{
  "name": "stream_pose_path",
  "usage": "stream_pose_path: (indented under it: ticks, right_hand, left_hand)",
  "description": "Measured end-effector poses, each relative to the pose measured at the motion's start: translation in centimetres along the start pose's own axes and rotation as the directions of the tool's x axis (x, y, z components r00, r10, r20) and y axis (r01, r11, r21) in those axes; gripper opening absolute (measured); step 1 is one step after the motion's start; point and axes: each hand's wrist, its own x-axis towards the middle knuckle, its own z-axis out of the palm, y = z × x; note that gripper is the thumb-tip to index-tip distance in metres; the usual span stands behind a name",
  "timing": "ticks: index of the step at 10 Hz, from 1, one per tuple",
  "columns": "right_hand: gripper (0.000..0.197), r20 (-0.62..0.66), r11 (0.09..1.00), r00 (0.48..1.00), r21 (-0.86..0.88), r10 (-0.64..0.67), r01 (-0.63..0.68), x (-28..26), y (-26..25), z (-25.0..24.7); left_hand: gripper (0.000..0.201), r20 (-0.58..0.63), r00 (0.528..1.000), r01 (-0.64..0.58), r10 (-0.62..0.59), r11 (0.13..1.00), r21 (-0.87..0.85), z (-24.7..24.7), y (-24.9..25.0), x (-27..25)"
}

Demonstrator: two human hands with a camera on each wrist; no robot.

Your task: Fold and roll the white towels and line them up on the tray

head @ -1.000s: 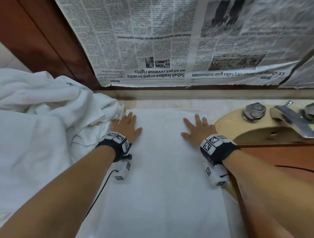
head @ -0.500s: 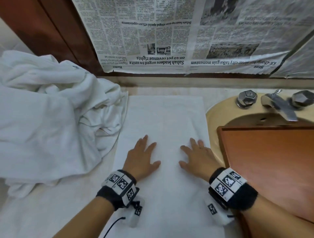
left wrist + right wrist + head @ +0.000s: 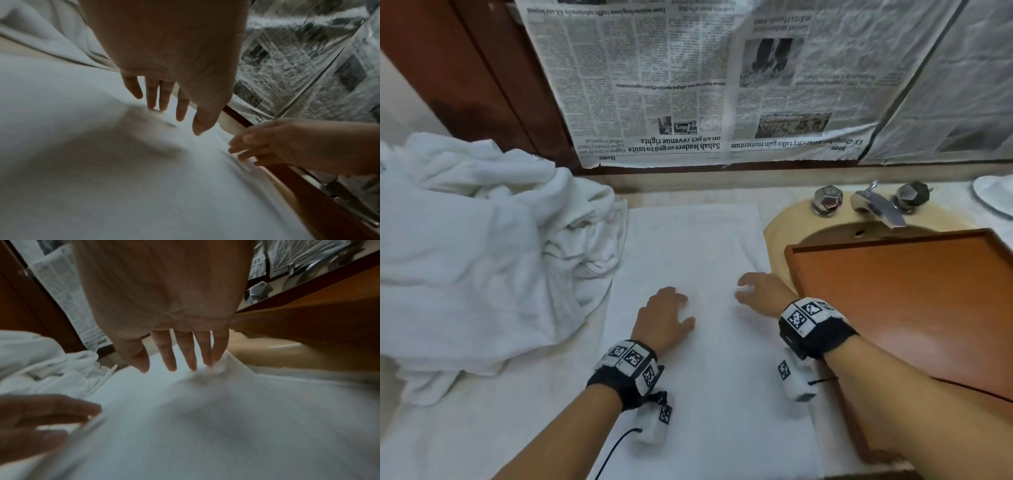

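Note:
A folded white towel (image 3: 695,246) lies flat as a long strip on the counter, running from the back edge toward me. My left hand (image 3: 667,313) rests on its middle with fingers straight, fingertips (image 3: 156,104) touching the cloth. My right hand (image 3: 760,291) lies beside it near the towel's right edge, fingers (image 3: 191,356) extended and pressing a small wrinkle in the fabric. The brown wooden tray (image 3: 914,308) sits over the sink to the right, with nothing seen on it.
A heap of loose white towels (image 3: 472,257) fills the left of the counter. A beige sink (image 3: 784,226) with a chrome tap (image 3: 876,207) and two knobs lies behind the tray. Newspaper (image 3: 688,85) covers the wall behind. A white dish (image 3: 996,195) sits far right.
Both hands have slid along the towel from its far end toward me, staying flat on the cloth. The head view has tilted, bringing the tray into sight.

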Motion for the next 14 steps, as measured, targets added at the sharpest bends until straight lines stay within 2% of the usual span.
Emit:
stream_pose_path:
  ticks: [1,2,4,5,6,7,8,9,10,11,12,13,14]
  right_hand:
    - [0.034,-0.097,0.999,0.995,0.045,0.005,0.000,0.7,0.4,-2.4]
    - [0.031,-0.185,1.000,0.983,-0.003,-0.009,0.009,2.3,0.7,-4.8]
    - [0.039,-0.146,0.996,0.989,-0.088,-0.014,0.002,6.1,1.0,-8.6]
    - [0.047,-0.047,0.989,0.999,-0.151,0.003,-0.010,8.5,1.0,-9.3]
    - [0.035,0.005,0.977,1.000,-0.214,0.002,0.000,10.2,0.6,-9.5]
    - [0.021,0.011,0.981,1.000,-0.192,0.013,-0.010,11.0,0.5,-9.7]
    - [0.011,0.023,0.998,1.000,-0.066,0.005,-0.004,12.3,0.9,-9.5]
    - [0.032,-0.030,0.991,1.000,0.131,-0.002,0.006,13.2,1.4,-9.4]
    - [0.042,-0.002,0.934,0.999,0.355,0.053,-0.049,13.7,2.1,-9.7]
    - [0.023,0.085,0.904,0.995,0.421,0.046,-0.078,14.0,2.6,-10.0]
    - [0.025,0.122,0.903,0.992,0.424,0.024,-0.074,13.7,2.3,-10.0]
    - [0.020,0.044,0.885,0.999,0.463,0.023,-0.041,13.5,1.0,-10.3]
    - [0.012,-0.103,0.895,0.994,0.439,-0.036,0.078,13.4,-1.9,-10.2]
  left_hand:
    - [0.035,-0.007,0.997,-0.081,0.080,0.987,-0.140,1.6,3.4,-0.7]
    - [0.033,0.045,0.997,-0.057,0.068,0.977,-0.206,3.3,7.4,-0.3]
    - [0.031,0.067,0.998,0.030,-0.012,0.965,-0.262,6.0,13.6,1.5]
    - [0.034,0.081,0.995,0.079,-0.061,0.965,-0.252,6.7,15.3,2.1]
    - [0.038,0.061,0.987,0.159,-0.149,0.963,-0.219,7.0,16.1,2.7]
    - [0.047,0.067,0.978,0.206,-0.198,0.971,-0.123,7.4,16.8,3.2]
    - [0.053,0.049,0.966,0.255,-0.254,0.966,-0.035,8.0,17.7,3.6]
    - [0.049,-0.007,0.959,0.285,-0.285,0.958,0.020,8.5,18.6,3.7]
    - [0.040,-0.039,0.954,0.300,-0.299,0.953,0.047,8.7,18.9,3.8]
    - [0.036,-0.027,0.958,0.287,-0.285,0.956,0.067,8.6,19.1,3.6]
    - [0.032,0.019,0.968,0.251,-0.252,0.968,0.023,7.5,18.6,3.1]
    - [0.027,0.045,0.975,0.220,-0.219,0.975,-0.040,4.7,17.4,1.9]
    - [0.019,0.012,0.981,0.196,-0.196,0.971,-0.135,0.8,15.6,0.0]
